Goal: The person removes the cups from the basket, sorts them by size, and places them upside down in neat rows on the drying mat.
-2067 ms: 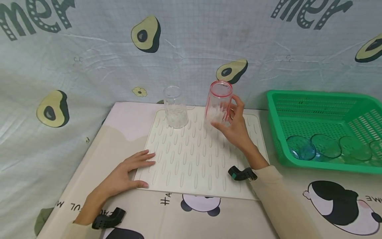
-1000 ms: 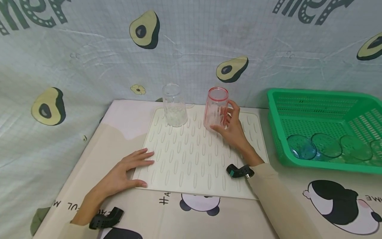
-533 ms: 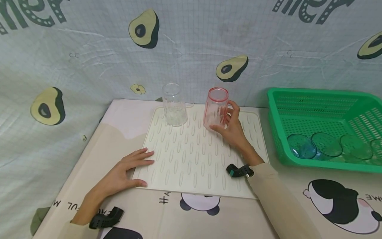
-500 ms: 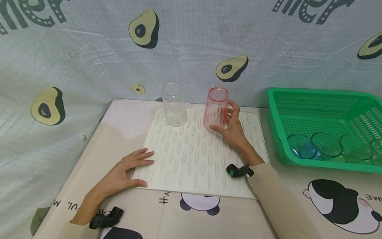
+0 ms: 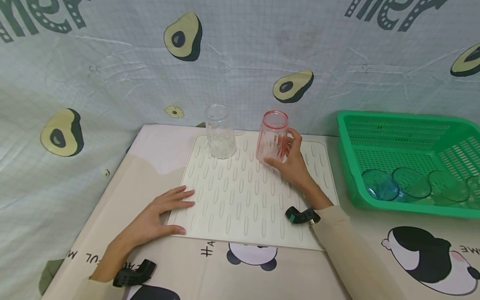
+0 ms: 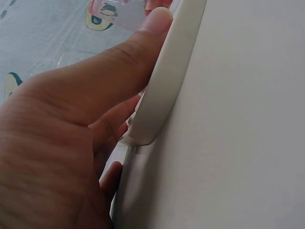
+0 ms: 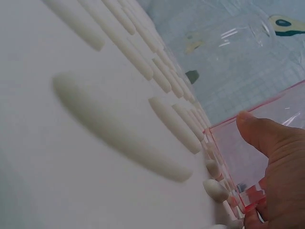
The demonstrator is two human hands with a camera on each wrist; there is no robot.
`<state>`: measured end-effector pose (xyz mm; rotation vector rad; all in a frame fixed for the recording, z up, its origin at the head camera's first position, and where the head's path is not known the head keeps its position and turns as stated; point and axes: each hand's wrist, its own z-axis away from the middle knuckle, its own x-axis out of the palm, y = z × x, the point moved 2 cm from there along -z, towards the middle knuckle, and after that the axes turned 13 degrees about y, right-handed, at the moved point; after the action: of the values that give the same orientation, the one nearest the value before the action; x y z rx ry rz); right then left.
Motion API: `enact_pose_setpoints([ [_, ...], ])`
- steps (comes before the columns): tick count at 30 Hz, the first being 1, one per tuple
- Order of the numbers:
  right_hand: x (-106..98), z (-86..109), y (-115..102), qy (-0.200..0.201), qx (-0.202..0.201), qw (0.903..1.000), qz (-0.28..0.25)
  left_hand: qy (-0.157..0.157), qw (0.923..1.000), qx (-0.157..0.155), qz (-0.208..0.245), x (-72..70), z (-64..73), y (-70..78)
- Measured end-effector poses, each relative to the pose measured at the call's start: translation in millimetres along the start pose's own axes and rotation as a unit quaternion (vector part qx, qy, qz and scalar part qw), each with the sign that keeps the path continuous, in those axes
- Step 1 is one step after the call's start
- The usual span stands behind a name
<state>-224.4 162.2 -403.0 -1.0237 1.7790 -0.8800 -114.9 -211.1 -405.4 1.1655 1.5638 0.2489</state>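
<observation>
A pink-tinted drinking glass (image 5: pixel 271 139) stands on the back of the white ribbed drying mat (image 5: pixel 236 200), its narrower end up. My right hand (image 5: pixel 292 162) grips its right side, thumb in front and fingers behind. The right wrist view shows the thumb along the pink glass (image 7: pixel 233 148) low down, its lower edge at the mat. A clear drinking glass (image 5: pixel 220 135) stands to the left on the same mat, apart from the pink one. My left hand (image 5: pixel 155 216) rests with spread fingers on the mat's left edge; in the left wrist view its thumb (image 6: pixel 124 62) lies along that edge.
A green plastic basket (image 5: pixel 346 166) stands right of the mat. Several bluish and greenish glasses (image 5: pixel 380 185) sit along its near side. A patterned cloth (image 5: pixel 210 46) hangs close behind the mat. Both wrists wear black devices (image 5: pixel 135 273).
Compared with about two seconds ago, my right hand has lowered the pink glass slightly onto the mat. Over the last second the glass and both hands have stayed nearly still.
</observation>
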Motion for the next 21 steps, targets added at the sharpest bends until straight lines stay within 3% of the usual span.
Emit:
enact_pose_setpoints([
  [7, -5, 1.1, -6, -0.013, 0.010, 0.9997, 0.020, -0.003, 1.0000, -0.007, -0.003, 1.5, 0.0, -1.0],
  [12, -10, 1.6, -12, -0.017, 0.003, 0.9998, 0.003, -0.002, 1.0000, -0.005, -0.003, 1.0, 0.0, -1.7],
  [18, -16, 1.4, -21, 0.004, -0.023, 0.9997, -0.010, 0.000, 1.0000, -0.001, -0.006, 0.6, 0.4, -2.7],
  [21, -22, 3.5, -36, 0.016, -0.039, 0.9989, -0.021, 0.000, 1.0000, -0.002, -0.007, 0.5, 0.4, -2.6],
])
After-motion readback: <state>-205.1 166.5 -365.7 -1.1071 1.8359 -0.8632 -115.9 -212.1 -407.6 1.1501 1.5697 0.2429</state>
